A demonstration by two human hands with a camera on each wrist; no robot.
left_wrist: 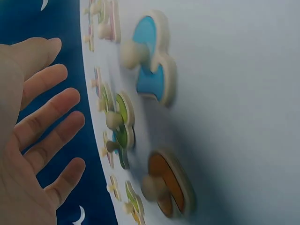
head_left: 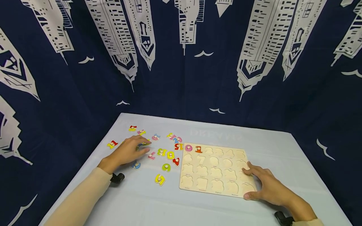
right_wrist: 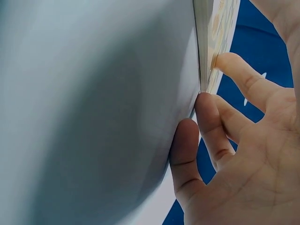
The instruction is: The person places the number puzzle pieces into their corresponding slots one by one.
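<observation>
Here I see my left hand [head_left: 130, 151], fingers spread and holding nothing, over the loose number pieces [head_left: 161, 152] on the counter [head_left: 158, 204]; my right hand [head_left: 266, 185], fingers straight, presses the near right corner of the puzzle board [head_left: 215, 171]

The head view looks forward and down over the whole bench [head_left: 215, 210]; the left wrist view sits close, level with the loose number pieces [left_wrist: 154, 61]; the right wrist view hugs the puzzle board [right_wrist: 204, 42] edge, shared with the head view.
</observation>
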